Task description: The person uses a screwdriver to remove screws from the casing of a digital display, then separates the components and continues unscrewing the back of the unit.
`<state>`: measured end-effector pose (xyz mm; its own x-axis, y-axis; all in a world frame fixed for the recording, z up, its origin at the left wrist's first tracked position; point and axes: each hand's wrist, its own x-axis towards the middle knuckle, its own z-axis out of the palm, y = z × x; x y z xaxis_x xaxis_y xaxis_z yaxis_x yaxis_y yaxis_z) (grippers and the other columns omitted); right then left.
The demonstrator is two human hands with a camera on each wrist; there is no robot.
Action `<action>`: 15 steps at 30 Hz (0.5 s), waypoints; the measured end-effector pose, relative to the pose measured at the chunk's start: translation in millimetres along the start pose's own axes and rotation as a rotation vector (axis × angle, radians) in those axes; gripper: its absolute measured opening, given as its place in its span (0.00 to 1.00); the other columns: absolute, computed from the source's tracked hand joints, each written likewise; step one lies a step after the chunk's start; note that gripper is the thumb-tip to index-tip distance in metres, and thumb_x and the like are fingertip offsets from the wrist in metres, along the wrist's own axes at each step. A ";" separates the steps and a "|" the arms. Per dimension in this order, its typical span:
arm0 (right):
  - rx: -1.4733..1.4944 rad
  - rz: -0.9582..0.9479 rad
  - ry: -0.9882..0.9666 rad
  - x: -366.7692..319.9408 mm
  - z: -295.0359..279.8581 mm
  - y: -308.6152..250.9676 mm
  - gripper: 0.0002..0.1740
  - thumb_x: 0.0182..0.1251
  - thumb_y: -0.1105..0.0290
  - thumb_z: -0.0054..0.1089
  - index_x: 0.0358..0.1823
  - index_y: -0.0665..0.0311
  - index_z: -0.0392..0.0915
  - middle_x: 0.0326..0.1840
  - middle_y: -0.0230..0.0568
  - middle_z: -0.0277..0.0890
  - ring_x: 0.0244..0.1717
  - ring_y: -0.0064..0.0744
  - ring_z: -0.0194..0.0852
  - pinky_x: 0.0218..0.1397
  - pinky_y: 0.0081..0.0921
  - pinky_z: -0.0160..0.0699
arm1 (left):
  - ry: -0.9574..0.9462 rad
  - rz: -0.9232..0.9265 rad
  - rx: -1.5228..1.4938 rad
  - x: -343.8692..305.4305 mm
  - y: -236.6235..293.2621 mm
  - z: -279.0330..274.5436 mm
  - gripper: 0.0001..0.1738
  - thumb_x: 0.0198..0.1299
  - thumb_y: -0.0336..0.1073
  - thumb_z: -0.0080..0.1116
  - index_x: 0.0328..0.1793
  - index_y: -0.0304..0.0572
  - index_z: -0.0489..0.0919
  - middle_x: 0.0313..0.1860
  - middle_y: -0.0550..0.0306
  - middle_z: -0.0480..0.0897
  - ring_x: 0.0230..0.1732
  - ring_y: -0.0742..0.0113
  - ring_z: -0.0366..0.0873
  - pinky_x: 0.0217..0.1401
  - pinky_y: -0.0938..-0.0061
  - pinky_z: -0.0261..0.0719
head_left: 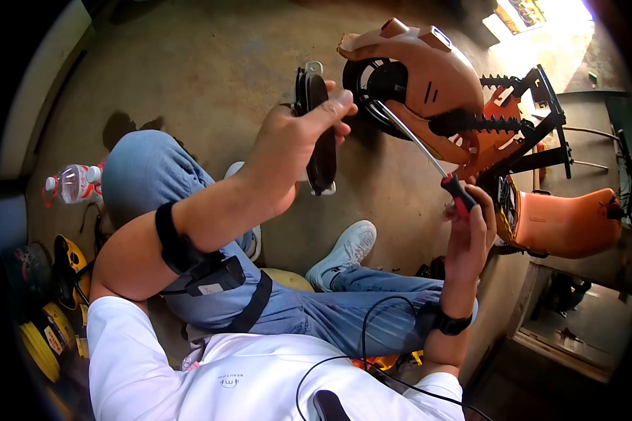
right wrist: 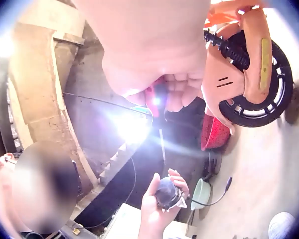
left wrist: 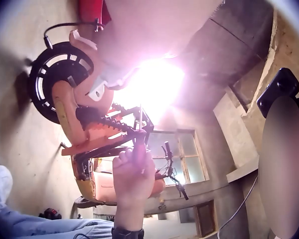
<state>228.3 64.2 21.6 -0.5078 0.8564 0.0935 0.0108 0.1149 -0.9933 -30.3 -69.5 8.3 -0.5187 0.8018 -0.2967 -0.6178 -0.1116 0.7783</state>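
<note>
In the head view my left hand (head_left: 305,130) grips a long dark oval part (head_left: 321,133) with pale metal tabs at its ends. The thumb lies along one side and the fingers wrap behind. My right hand (head_left: 468,228) holds a screwdriver (head_left: 459,194) by its red and black handle, its long metal shaft slanting up and left. In this view the shaft overlaps the orange scooter's front end (head_left: 439,77). The right wrist view shows the same screwdriver (right wrist: 157,102) in the curled fingers, apart from the dark part (right wrist: 168,192) in the left hand.
The scooter has a black wheel (head_left: 361,84), coil springs (head_left: 495,124) and an orange seat section (head_left: 565,221). A plastic bottle (head_left: 74,184) stands at left, near yellow rolls (head_left: 42,344). Bare concrete floor (head_left: 211,70) lies ahead. A thin black cable (head_left: 364,330) crosses my lap.
</note>
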 end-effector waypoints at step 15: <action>0.046 -0.052 0.000 -5.6 -14.2 4.7 0.22 0.70 0.62 0.56 0.57 0.73 0.73 0.53 0.46 0.73 0.45 0.33 0.77 0.50 0.30 0.77 | -0.152 0.028 -0.053 7.6 -1.7 10.7 0.29 0.69 0.37 0.60 0.72 0.36 0.65 0.45 0.55 0.82 0.46 0.70 0.78 0.54 0.75 0.75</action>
<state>243.5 67.2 17.4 -0.5069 0.8497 0.1450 -0.0552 0.1359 -0.9892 -26.8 -56.9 10.7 -0.4436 0.8769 -0.1850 -0.6364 -0.1628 0.7540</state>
